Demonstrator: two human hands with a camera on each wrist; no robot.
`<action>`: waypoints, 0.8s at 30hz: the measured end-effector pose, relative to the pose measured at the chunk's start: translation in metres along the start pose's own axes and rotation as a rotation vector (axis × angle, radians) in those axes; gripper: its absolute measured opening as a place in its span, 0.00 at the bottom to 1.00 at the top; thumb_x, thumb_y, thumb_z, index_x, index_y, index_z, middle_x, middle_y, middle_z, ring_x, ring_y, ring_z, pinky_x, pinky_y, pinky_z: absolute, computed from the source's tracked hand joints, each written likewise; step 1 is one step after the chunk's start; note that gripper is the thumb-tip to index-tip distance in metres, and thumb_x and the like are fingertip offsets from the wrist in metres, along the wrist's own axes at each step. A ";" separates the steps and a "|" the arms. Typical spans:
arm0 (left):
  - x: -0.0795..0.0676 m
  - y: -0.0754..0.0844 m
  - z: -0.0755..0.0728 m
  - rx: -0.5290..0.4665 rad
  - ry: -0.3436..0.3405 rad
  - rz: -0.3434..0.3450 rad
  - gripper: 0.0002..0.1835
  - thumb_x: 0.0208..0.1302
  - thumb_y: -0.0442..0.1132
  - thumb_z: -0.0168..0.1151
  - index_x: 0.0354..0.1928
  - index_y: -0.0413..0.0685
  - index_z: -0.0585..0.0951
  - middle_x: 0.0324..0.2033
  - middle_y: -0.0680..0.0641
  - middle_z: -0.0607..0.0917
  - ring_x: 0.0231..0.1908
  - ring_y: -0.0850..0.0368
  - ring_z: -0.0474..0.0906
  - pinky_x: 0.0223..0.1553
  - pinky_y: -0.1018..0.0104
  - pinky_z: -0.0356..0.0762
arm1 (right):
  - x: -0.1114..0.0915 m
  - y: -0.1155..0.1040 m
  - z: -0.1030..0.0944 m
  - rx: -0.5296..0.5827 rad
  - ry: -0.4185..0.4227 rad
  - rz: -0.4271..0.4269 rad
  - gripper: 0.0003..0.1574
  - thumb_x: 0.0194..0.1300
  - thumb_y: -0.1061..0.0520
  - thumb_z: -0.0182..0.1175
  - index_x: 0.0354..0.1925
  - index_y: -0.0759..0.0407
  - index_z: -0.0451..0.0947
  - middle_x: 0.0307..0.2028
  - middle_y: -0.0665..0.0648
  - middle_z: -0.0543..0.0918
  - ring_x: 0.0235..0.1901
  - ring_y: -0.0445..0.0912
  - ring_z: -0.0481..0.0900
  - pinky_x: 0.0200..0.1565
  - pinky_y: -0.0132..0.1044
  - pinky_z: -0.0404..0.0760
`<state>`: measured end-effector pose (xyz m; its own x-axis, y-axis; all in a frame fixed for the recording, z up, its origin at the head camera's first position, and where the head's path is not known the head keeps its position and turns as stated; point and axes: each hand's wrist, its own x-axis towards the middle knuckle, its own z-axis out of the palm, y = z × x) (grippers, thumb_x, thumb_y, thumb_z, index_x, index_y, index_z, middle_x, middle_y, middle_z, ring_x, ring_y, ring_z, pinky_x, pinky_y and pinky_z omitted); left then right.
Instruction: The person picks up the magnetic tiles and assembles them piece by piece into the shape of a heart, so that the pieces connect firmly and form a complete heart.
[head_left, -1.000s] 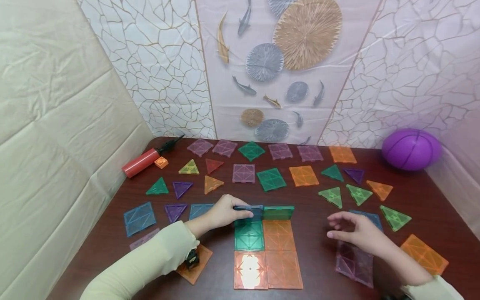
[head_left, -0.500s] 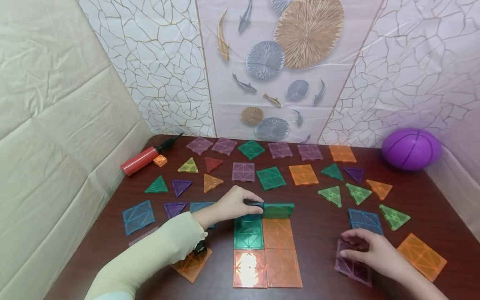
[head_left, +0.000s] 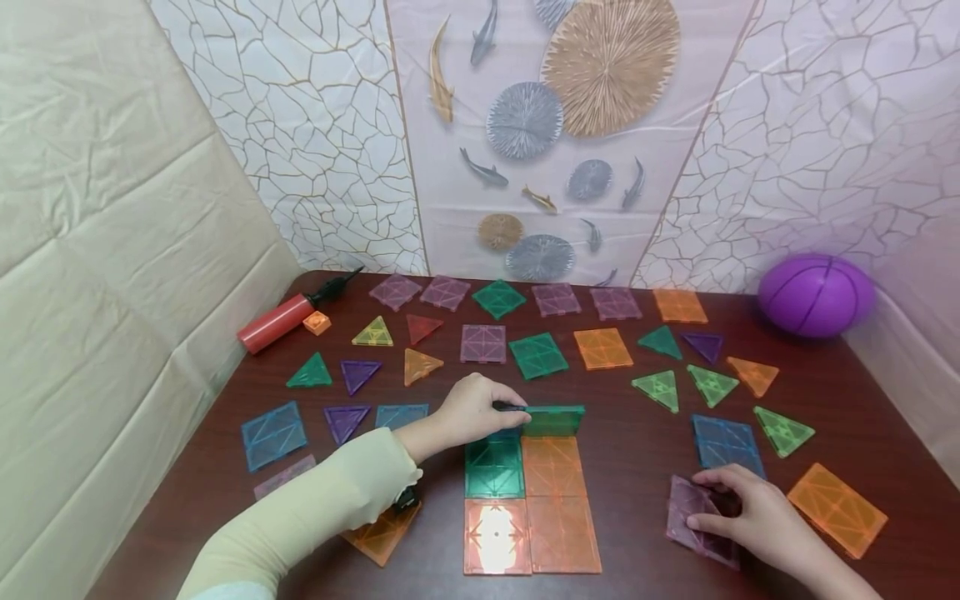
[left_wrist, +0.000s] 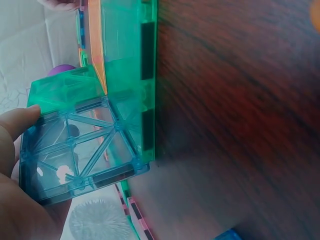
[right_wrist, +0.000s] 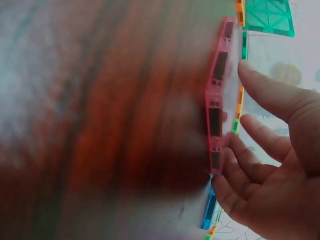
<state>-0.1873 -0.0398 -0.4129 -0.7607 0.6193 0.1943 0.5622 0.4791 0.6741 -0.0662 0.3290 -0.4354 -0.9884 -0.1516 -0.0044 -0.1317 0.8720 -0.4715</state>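
My left hand (head_left: pixel 476 410) pinches a blue square magnetic tile (left_wrist: pixel 75 150) by its upper edge. That tile stands upright at the far edge of a flat green square tile (head_left: pixel 493 468). Beside it, a green tile (head_left: pixel 553 422) also stands upright, behind a flat orange tile (head_left: pixel 553 468). Two more orange tiles, one nearer tile (head_left: pixel 564 535) and one with a bright glare (head_left: pixel 480 558), complete the flat block. Over at the right, my right hand (head_left: pixel 757 521) touches a purple square tile (head_left: pixel 681 518) lying flat, thumb over its face and fingers at its far edge.
Near my right hand lie a blue square (head_left: pixel 727 444) and an orange square (head_left: pixel 838 508). Several squares and triangles spread across the table behind the block. A red pump (head_left: pixel 273 325) lies back left; a purple ball (head_left: pixel 816 296) sits back right.
My left hand has shifted right along the top of the upright blue tile. My right hand has come down and nearer to me, from above the table onto the purple tile.
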 end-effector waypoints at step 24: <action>-0.001 -0.004 0.004 -0.014 0.027 0.026 0.07 0.60 0.40 0.68 0.39 0.47 0.89 0.31 0.51 0.89 0.24 0.70 0.80 0.27 0.75 0.74 | 0.008 -0.011 0.004 0.022 -0.111 0.009 0.34 0.51 0.45 0.73 0.51 0.62 0.79 0.40 0.51 0.79 0.38 0.44 0.76 0.35 0.34 0.76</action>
<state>-0.1873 -0.0395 -0.4184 -0.7544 0.6144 0.2311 0.5777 0.4542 0.6782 -0.0724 0.3163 -0.4341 -0.9750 -0.1958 -0.1052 -0.1204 0.8631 -0.4905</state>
